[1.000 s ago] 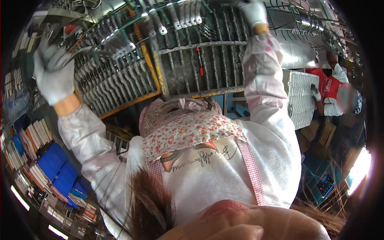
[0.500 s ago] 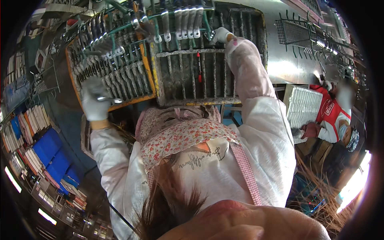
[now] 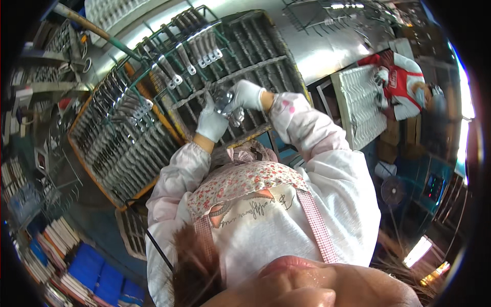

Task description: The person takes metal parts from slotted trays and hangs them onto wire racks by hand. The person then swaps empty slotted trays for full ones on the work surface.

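My hands, both in white gloves, meet above the black slatted tray (image 3: 255,77) in the middle. Between them are shiny metal pieces (image 3: 223,100), partly covered by the fingers; their exact kind does not show. My left hand (image 3: 211,123) closes on them from the left, fingers pointing away from me. From the right, my right hand (image 3: 246,95) grips the same bunch, and a rounded shiny end (image 3: 236,118) hangs out below it. Just beyond, flat polished metal handles (image 3: 204,48) with holes in their ends hang from a green wire rack (image 3: 146,71).
An orange-edged slatted tray (image 3: 123,189) filled with metal pieces lies at left. A white ridged tray (image 3: 358,107) is at right, beside a person in a red apron (image 3: 404,82). Blue boxes (image 3: 97,276) stand at lower left. A pole (image 3: 97,28) crosses the far left.
My left hand has come right from the left tray, and my right hand has drawn back from the green rack. They now meet at the metal pieces. The view has turned.
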A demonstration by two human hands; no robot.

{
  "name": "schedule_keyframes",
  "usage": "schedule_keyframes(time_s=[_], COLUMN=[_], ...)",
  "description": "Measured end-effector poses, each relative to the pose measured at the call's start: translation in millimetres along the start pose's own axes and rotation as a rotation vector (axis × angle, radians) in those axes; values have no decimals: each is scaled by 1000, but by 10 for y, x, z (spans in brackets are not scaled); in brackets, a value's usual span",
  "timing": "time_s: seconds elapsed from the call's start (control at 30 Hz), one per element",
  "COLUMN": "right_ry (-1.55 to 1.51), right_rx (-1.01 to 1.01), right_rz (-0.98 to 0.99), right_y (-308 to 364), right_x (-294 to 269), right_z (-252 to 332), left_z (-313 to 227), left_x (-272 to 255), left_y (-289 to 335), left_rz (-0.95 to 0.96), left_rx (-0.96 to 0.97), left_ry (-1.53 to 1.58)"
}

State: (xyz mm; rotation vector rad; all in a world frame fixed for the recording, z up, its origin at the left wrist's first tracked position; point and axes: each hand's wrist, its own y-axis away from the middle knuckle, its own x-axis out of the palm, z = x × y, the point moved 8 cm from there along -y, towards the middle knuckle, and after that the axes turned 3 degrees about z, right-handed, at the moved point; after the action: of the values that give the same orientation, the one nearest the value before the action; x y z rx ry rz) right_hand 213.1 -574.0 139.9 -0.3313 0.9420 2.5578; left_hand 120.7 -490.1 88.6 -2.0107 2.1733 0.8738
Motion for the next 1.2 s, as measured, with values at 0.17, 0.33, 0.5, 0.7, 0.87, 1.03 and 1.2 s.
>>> schedule_keyframes(time_s=[0.17,0.33,0.5,0.7,0.87,1.03,1.2], right_ry=[8,81,-226,-306,-33,171,572], right_rx=[27,-23,-131,-385,-432,-294,-304], right_rz=[-235,-441,-390,-712,-1040,-992,-1200], right_y=[469,685,937,1112,713,199,771], right_x=[248,304,256,-76,-351,-487,-95], right_z=[277,637,1315,2251,2752,2435,2672], left_z=[-231,229,247,537,758,698,413], left_x=[155,-148,-577,-946,-1111,-1284,-1543], left_y=[356,636,1181,1642,1830,1947,1874], left_rz=[400,235,390,153,88,69,101], left_rx=[-110,-58,-89,-171,-128,-112,241], left_ry=[1851,1141,1601,1571,1551,1587,1232])
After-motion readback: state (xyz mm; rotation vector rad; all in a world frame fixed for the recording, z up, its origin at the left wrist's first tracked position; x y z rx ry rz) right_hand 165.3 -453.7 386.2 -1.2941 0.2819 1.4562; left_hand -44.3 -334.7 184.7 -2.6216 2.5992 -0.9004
